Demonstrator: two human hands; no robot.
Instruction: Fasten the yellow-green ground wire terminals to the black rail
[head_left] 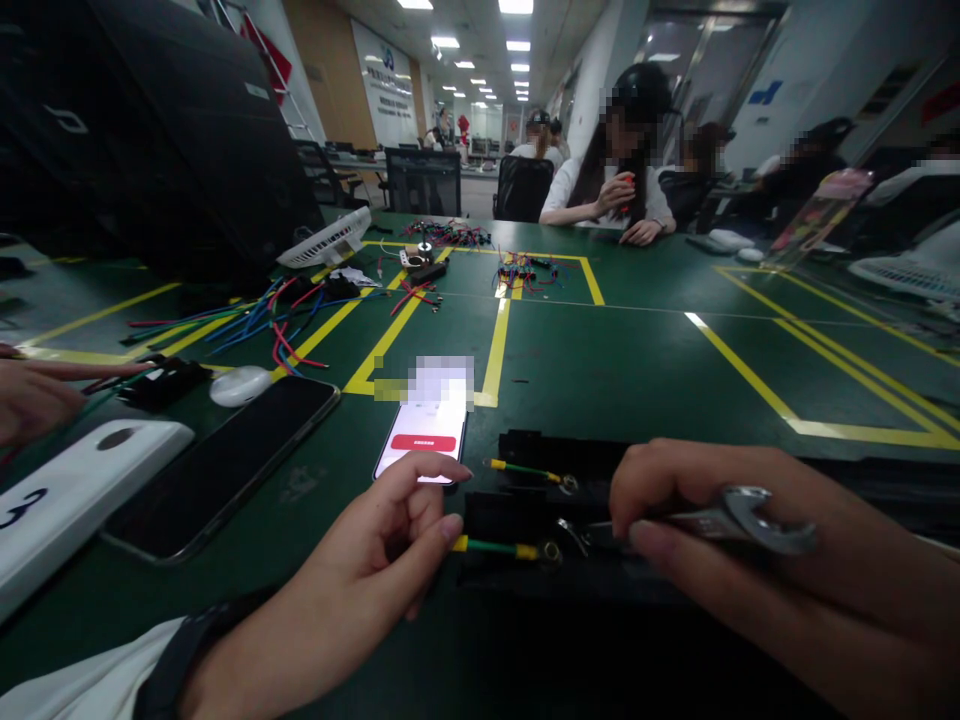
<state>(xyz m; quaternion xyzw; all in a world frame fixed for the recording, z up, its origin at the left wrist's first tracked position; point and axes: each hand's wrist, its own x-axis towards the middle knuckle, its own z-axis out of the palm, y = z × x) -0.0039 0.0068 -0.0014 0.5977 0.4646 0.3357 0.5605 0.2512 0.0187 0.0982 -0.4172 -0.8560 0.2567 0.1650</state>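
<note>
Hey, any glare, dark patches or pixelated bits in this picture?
Head view: the lit phone glows mostly white, its top pixelated; head view: the black parts by the right hand sink into darkness; head view: ceiling lights burn white, the wrench glints.

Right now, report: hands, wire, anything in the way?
Left hand at near wire, grip unclear. Right hand holding wrench. Lit phone just beyond left hand, possibly crowding it.

Ceiling lights (517, 46) are shining above a black chair (422, 185), while a tan wall (330, 60) is standing leftward.
</note>
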